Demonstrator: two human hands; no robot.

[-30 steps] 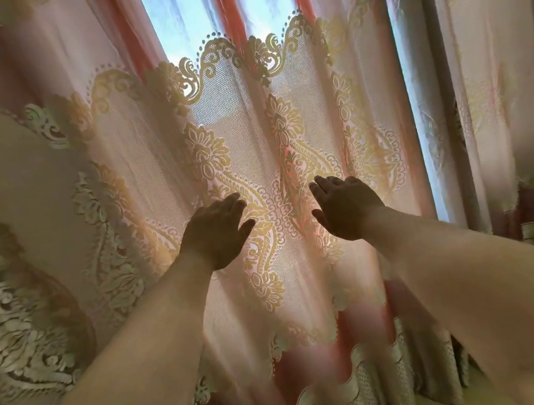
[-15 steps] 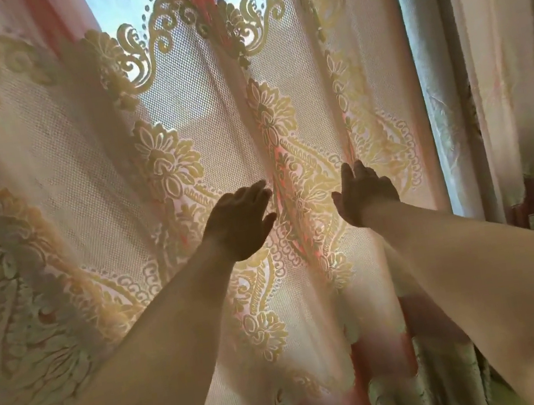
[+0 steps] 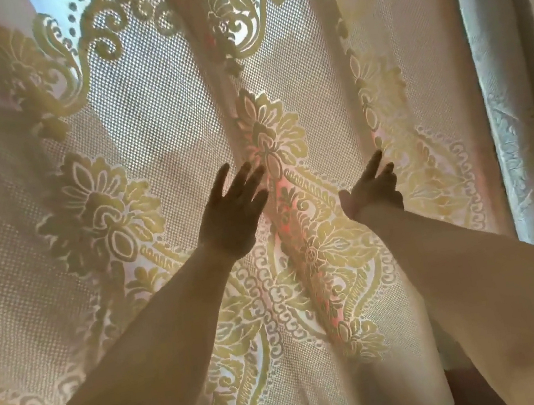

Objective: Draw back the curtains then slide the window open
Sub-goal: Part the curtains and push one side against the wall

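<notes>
A sheer pink-and-cream lace curtain (image 3: 149, 122) with gold floral patterns fills the head view, backlit by the window (image 3: 56, 5), which shows only as bright light at the top edge. My left hand (image 3: 231, 216) is raised flat against the lace, fingers spread and pointing up. My right hand (image 3: 373, 191) is at a vertical fold (image 3: 354, 113) of the curtain, its fingertips pushing into the fold. I cannot tell whether it pinches the fabric. The window frame is hidden behind the curtain.
A heavier grey-white patterned drape (image 3: 504, 132) hangs at the right edge. A dark reddish strip (image 3: 473, 390) shows low on the right under my forearm.
Both hands have risen and reached further into the curtain. The left hand's fingers have spread. The right hand has moved right onto the fold. The view has closed in.
</notes>
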